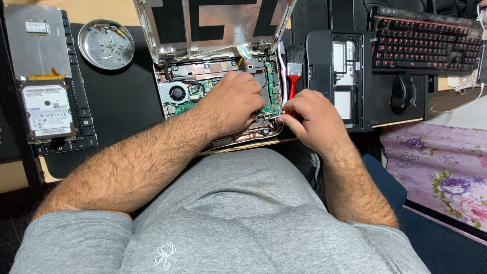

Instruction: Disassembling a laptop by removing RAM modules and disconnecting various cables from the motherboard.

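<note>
Far left: hard drive [46, 110], screw dish [106, 44]. Opened laptop [223, 86] centre, near edge of table. Left hand [231, 104] flat on board, steadying; grasp unclear. Right hand [309, 119] pinches red-handled tool [290, 112]. Likely mid-disassembly; next needs careful tip placement.

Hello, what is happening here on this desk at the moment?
A person is working inside an opened small laptop whose green circuit board and cooling fan are exposed. The left hand rests on the board, while the right hand grips a red-handled tool at the board's right edge; its tip is hidden. A red-handled brush lies beside the laptop. On the left sit a round metal dish holding screws and a removed hard drive.
</note>
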